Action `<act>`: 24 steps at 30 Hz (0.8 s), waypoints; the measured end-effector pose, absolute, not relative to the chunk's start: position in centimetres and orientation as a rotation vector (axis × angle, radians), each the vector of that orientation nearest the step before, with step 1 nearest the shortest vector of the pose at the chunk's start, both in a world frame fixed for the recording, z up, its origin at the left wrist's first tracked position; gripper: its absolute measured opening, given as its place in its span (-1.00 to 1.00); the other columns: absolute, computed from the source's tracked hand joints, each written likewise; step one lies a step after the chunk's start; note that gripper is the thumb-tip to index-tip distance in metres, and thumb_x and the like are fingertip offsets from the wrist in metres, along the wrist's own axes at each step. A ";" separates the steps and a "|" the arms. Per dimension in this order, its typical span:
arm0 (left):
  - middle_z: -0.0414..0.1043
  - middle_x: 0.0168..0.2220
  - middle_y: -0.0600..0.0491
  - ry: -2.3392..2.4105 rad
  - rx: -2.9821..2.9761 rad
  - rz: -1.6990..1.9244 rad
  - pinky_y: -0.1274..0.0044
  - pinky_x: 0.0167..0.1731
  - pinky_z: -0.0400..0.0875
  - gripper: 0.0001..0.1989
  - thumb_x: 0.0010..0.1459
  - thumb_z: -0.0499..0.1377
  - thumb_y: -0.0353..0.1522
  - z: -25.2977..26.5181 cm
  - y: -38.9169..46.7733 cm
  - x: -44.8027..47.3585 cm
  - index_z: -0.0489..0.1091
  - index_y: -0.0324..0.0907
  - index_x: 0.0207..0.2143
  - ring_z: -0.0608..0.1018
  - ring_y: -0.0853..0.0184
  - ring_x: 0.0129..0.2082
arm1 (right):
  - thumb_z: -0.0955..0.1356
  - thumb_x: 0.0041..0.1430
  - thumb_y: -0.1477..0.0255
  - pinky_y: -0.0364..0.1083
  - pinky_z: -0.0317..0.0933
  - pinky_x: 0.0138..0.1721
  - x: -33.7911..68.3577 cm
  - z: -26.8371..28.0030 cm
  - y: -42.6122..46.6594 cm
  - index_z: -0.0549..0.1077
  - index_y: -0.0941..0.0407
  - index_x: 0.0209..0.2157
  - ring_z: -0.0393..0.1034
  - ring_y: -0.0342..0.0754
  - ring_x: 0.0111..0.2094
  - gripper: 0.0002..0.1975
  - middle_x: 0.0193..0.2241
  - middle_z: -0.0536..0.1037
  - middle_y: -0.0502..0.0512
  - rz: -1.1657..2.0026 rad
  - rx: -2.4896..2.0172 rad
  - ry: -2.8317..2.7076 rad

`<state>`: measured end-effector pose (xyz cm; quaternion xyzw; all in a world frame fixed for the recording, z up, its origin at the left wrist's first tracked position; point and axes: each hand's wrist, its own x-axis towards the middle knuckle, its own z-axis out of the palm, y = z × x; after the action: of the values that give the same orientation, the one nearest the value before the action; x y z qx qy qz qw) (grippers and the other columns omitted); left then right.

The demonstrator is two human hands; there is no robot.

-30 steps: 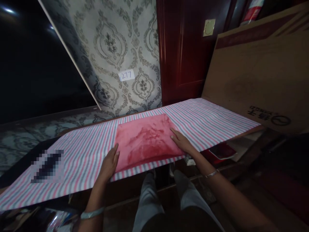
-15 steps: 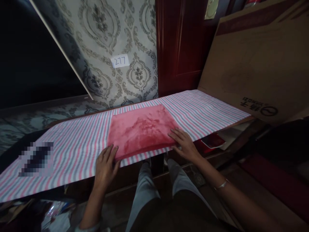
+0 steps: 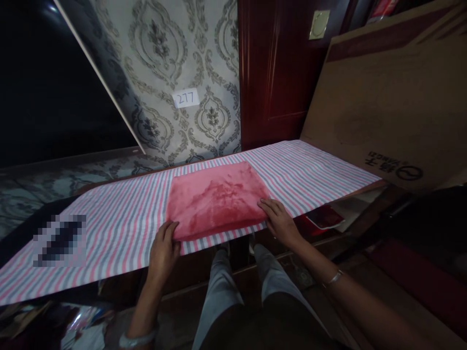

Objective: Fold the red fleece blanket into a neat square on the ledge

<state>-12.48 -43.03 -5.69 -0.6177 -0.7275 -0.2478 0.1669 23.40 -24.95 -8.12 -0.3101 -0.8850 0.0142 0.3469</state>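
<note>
A folded pink plush cloth [image 3: 219, 197] lies flat in a rectangle on a striped sheet [image 3: 120, 218], its pile brushed darker in patches. At its near left corner is my left hand [image 3: 164, 250], fingers close together and closed on the edge. My right hand [image 3: 279, 218] grips the near right corner, with the fingertips on top and the thumb mostly hidden. The thick front fold of the cloth runs between the two hands, close to the table's front edge.
A big cardboard box [image 3: 383, 107] stands at the right end of the table. At the left rises a dark screen [image 3: 62, 92]. A blurred dark item [image 3: 60, 240] lies on the sheet's left end. Red packets [image 3: 324, 216] sit below the right edge.
Both hands have tightened from lying with fingers spread to holding the near corners of the pink cloth. The right thumb has slipped out of sight. The view has tilted slightly.
</note>
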 end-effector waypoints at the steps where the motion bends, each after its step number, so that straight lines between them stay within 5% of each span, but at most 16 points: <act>1: 0.34 0.13 -0.20 -2.071 -1.741 -0.729 0.25 0.11 0.41 -0.50 0.09 0.02 -0.45 -5.7 -42.9 -12.5 0.30 -0.20 0.13 0.45 0.07 0.13 | 0.19 0.12 0.66 0.24 0.15 0.24 23.3 -8.1 -24.9 0.22 0.08 0.31 0.12 0.15 0.24 -0.31 0.19 0.35 0.20 0.027 -0.810 -2.290; 9: 0.44 -0.01 -0.14 -1.999 -1.722 -0.848 0.33 0.00 0.45 -0.60 0.09 0.01 -0.41 -3.1 -42.3 -12.5 0.35 -0.17 -0.01 0.50 0.13 0.01 | 0.21 0.13 0.58 0.17 0.19 0.16 23.0 -5.5 -23.6 0.41 0.13 0.10 0.26 0.16 0.10 -0.51 0.03 0.48 0.23 0.053 -0.860 -2.233; 15: 0.50 -0.34 0.00 -1.831 -1.583 -1.002 0.30 -0.09 0.41 -0.74 0.02 0.11 -0.28 6.9 -40.1 -13.4 0.45 -0.11 -0.22 0.47 0.17 -0.25 | 0.22 0.12 0.53 0.13 0.13 0.17 22.2 3.5 -21.1 0.40 0.19 0.10 0.31 0.18 0.07 -0.52 0.02 0.50 0.26 0.046 -0.889 -2.060; 18: 0.49 -0.31 0.04 -1.786 -1.559 -1.270 0.38 -0.10 0.40 -0.71 -0.05 0.17 -0.23 13.0 -39.2 -13.4 0.46 -0.13 -0.25 0.47 0.23 -0.22 | 0.24 0.11 0.51 0.14 0.16 0.15 21.9 9.2 -19.7 0.36 0.13 0.13 0.33 0.17 0.08 -0.49 0.06 0.49 0.20 0.054 -0.759 -1.888; 24: 0.42 -0.44 0.16 -1.908 -1.554 -1.907 0.66 -0.54 0.24 -0.62 -0.22 0.25 -0.30 21.3 -37.0 -13.3 0.47 -0.19 -0.25 0.37 0.47 -0.50 | 0.32 0.06 0.47 0.07 0.29 0.01 22.0 16.6 -15.2 0.39 0.11 0.10 0.41 0.06 -0.06 -0.49 0.00 0.51 0.16 0.308 -0.630 -1.747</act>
<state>-13.33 -36.99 21.28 -0.4991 -0.6128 -0.6125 0.0144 21.96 -15.24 16.58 -0.2705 -0.7502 0.1321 0.5887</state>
